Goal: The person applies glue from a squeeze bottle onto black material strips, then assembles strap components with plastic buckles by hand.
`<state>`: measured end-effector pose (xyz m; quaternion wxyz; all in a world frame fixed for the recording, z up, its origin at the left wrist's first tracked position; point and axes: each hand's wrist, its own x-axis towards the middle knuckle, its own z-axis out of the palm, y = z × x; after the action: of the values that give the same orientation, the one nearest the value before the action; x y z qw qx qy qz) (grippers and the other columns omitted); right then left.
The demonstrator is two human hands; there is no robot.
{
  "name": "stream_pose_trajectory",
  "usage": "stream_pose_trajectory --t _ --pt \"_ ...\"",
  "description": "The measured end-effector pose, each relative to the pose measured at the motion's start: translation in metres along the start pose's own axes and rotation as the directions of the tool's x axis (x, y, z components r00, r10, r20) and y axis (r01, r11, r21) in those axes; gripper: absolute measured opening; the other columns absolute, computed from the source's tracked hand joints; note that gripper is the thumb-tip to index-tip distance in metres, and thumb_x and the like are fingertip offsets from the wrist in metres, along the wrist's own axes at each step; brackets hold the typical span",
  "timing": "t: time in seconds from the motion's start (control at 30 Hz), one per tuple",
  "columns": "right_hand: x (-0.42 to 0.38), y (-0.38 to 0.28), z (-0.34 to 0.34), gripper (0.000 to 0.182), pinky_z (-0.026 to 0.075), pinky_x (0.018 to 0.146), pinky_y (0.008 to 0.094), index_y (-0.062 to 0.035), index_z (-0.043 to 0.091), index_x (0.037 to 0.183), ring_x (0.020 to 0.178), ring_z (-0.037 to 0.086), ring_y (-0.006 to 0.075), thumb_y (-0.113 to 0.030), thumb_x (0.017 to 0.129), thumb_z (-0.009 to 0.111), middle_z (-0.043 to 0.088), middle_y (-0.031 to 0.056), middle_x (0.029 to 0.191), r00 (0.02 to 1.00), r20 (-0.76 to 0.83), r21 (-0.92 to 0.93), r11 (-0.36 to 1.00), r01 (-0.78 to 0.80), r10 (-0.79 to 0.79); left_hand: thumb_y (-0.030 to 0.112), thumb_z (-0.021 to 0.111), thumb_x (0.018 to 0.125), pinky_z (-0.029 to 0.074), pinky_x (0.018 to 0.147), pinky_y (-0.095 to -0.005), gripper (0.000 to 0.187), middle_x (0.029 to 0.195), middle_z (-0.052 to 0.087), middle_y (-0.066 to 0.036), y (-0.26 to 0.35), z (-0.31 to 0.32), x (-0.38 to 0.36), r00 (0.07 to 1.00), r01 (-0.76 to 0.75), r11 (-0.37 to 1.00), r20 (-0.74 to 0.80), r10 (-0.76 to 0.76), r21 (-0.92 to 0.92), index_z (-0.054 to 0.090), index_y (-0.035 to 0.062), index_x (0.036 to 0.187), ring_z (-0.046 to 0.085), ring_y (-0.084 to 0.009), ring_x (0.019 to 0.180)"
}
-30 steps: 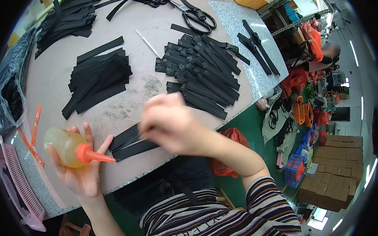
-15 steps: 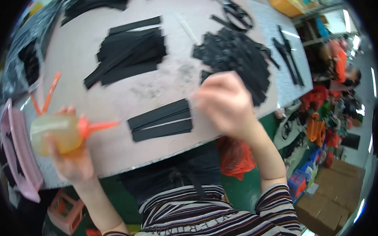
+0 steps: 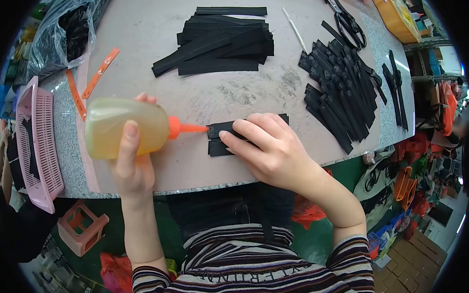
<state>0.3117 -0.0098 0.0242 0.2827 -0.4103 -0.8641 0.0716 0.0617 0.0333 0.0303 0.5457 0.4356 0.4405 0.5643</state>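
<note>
My left hand (image 3: 133,161) is wrapped round a glue bottle (image 3: 124,127) of yellowish liquid, tipped on its side. Its orange nozzle touches or nearly touches the left end of some black strips (image 3: 221,148) near the table's front edge. My right hand (image 3: 268,147) rests on those strips, fingers bent and close together, pressing them to the table; part of the strips is hidden under it. Beyond lies a stack of flat black strips (image 3: 222,40). To the right is a heap of black strips (image 3: 345,91) with shiny marks on their ends.
Black scissors (image 3: 349,26) and a white stick (image 3: 295,30) lie at the back right. Two orange strips (image 3: 100,72) are at the left, near a pink basket (image 3: 48,145) and a plastic bag (image 3: 68,32). A yellow container (image 3: 399,20) stands at the back right corner.
My right hand has come down onto the front black strips. My left hand has moved right with the bottle, bringing its nozzle to their left end. The camera view has shifted.
</note>
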Motion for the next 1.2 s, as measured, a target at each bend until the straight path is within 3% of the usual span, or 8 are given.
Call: stream_pose_trajectory --t 0.3,0.47,0.67,0.77,0.9,1.03,1.1,1.2 --pt "0.005 0.005 -0.003 0.030 0.050 0.081 0.0395 -0.0015 0.068 0.104 0.092 0.059 0.0275 -0.008 0.074 0.070 0.059 0.0101 0.104 1.000 0.004 0.045 0.999 0.007 -0.008 0.030 0.061 0.100 0.051 0.106 -0.0515 0.054 0.138 0.055 -0.023 0.002 -0.013 -0.002 1.000 -0.009 0.999 -0.012 0.009 -0.047 0.045 -0.0024 0.140 0.055 -0.0356 0.130" --pt "0.011 0.012 -0.015 0.018 0.045 0.087 0.0402 -0.0044 0.066 0.097 0.095 0.057 0.0312 -0.006 0.080 0.075 0.058 0.0103 0.103 0.943 0.045 0.207 0.920 -0.332 0.330 0.043 0.063 0.098 0.050 0.108 -0.0542 0.059 0.138 0.056 -0.020 0.019 -0.021 0.013 0.983 -0.085 0.916 -0.186 0.012 -0.391 0.048 0.0025 0.139 0.055 -0.0325 0.132" --pt "0.007 0.016 -0.011 0.017 0.035 0.088 0.0390 -0.0134 0.063 0.090 0.102 0.056 0.0241 -0.007 0.077 0.073 0.059 0.0016 0.095 0.984 -0.019 0.106 0.979 -0.174 0.177 0.049 0.058 0.100 0.027 0.113 -0.0759 0.057 0.141 0.055 -0.015 0.001 0.013 0.014 0.844 0.537 0.304 0.503 -0.189 -0.787 0.054 0.0059 0.138 0.049 -0.0334 0.138" --pt "-0.004 0.016 -0.023 0.013 0.035 0.088 0.0389 -0.0132 0.065 0.088 0.095 0.061 0.0212 -0.007 0.080 0.073 0.065 -0.0007 0.087 0.987 -0.058 0.121 0.982 -0.144 0.152 0.049 0.058 0.101 0.014 0.114 -0.0800 0.055 0.140 0.056 -0.012 -0.009 0.022 0.013 0.805 0.591 0.344 0.509 -0.304 -0.729 0.057 0.0078 0.136 0.042 -0.0338 0.143" --pt "-0.041 0.034 -0.105 0.006 0.052 0.074 0.0207 -0.0047 0.069 0.099 0.078 0.065 0.0072 -0.005 0.094 0.071 0.070 0.0028 0.089 0.576 -0.177 0.634 0.540 -0.554 0.798 0.036 0.064 0.099 -0.002 0.117 -0.0769 0.047 0.142 0.057 -0.015 0.010 -0.003 0.020 0.849 0.506 0.411 0.522 -0.082 -0.758 0.057 0.0068 0.135 0.034 -0.0355 0.148" --pt "-0.125 0.123 -0.157 0.015 0.049 0.081 0.0245 -0.0022 0.072 0.103 0.088 0.063 0.0109 -0.010 0.091 0.075 0.071 0.0038 0.096 0.311 -0.293 0.598 0.427 -0.678 0.904 0.031 0.066 0.098 0.006 0.124 -0.0681 0.052 0.142 0.055 -0.019 0.018 -0.040 0.030 0.901 0.393 0.434 0.434 -0.004 -0.811 0.051 0.0020 0.139 0.036 -0.0364 0.146" --pt "-0.126 0.137 -0.150 0.019 0.047 0.086 0.0310 -0.0043 0.074 0.104 0.095 0.061 0.0180 -0.012 0.087 0.078 0.070 0.0075 0.101 0.534 -0.510 -0.102 0.569 -0.816 0.675 0.031 0.066 0.099 0.018 0.124 -0.0635 0.056 0.142 0.054 -0.021 0.018 -0.046 0.028 0.934 0.324 0.463 0.357 -0.017 -0.825 0.047 0.0004 0.142 0.040 -0.0364 0.143" --pt "-0.067 0.084 -0.117 0.020 0.047 0.088 0.0364 -0.0061 0.076 0.101 0.097 0.061 0.0257 -0.011 0.082 0.079 0.069 0.0098 0.104 0.728 -0.401 -0.150 0.744 -0.651 0.556 0.033 0.063 0.100 0.036 0.118 -0.0576 0.061 0.142 0.053 -0.021 0.019 -0.047 0.014 0.986 0.161 0.671 0.154 -0.071 -0.724 0.042 -0.0006 0.146 0.047 -0.0362 0.138"
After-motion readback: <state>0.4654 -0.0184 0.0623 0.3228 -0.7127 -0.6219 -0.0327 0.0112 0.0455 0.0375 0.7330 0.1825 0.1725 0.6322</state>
